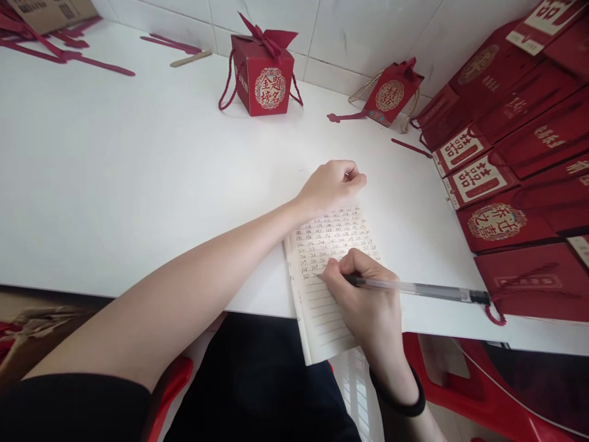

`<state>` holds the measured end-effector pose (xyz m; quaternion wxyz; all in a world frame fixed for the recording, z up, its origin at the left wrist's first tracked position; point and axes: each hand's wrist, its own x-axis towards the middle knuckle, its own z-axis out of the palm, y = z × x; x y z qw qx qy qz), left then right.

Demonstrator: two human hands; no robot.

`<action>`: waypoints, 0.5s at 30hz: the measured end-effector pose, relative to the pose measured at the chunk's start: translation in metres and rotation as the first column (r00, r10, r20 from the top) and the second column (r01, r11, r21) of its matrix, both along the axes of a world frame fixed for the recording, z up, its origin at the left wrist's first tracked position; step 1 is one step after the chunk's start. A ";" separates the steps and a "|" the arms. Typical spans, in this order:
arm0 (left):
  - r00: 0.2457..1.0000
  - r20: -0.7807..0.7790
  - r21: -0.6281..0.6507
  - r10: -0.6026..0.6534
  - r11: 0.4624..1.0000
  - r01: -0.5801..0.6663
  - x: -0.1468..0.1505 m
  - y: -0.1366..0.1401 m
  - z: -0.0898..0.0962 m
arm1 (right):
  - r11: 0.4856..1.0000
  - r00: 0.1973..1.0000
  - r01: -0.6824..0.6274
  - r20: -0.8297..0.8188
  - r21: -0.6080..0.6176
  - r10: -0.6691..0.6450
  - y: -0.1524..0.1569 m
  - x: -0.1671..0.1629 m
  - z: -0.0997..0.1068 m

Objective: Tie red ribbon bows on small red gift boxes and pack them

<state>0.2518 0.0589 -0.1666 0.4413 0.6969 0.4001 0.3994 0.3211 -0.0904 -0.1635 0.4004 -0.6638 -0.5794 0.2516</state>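
A lined notebook (324, 319) lies at the front of the white table, its lower part jutting past the edge. Rows of handwritten numbers fill the upper part of its page; the lower lines are blank. My right hand (368, 301) grips a clear pen (423, 291) with a black cap end, the tip touching the page at the lowest written row. Across the top of the notebook rests my left hand (334, 187), fingers curled into a loose fist. I see nothing in it, though the inside of the fist is partly hidden.
A red gift box (269, 86) with rope handles stands near the tiled wall. A smaller red box (391, 92) tilts to its right. Stacked red boxes (497, 218) line the right side. Red ribbon strips (96, 63) and a thin wooden stick (191, 59) lie at the back left.
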 end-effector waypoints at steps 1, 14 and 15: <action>1.000 0.001 -0.002 -0.002 1.000 0.002 0.000 0.000 0.000 | 1.000 1.000 0.000 0.004 0.009 0.000 0.000 0.000 0.000; 1.000 -0.011 -0.013 -0.013 1.000 0.013 -0.001 -0.001 0.001 | 0.999 0.999 0.034 0.023 0.000 -0.034 -0.001 0.000 0.001; 1.000 -0.017 -0.011 -0.014 1.000 0.013 -0.001 -0.001 0.001 | 1.000 0.999 0.030 0.023 -0.002 -0.030 -0.001 0.000 0.001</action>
